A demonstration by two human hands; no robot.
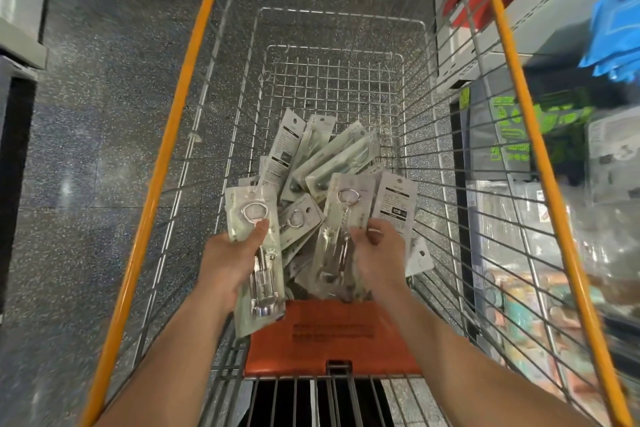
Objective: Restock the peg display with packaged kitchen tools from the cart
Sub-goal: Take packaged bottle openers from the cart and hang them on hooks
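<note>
Over the silver wire shopping cart with orange rails (165, 158), the left hand (227, 262) grips a clear blister pack holding a chrome bottle opener (258, 218), thumb curled across its front. The right hand (379, 253) pinches a second clear pack with a metal tool (341, 218), fingers curled at its edge. Both packs are just above the heap of pale carded kitchen-tool packs (311, 152) on the cart's bottom, beside an orange plastic seat flap (329, 333).
</note>
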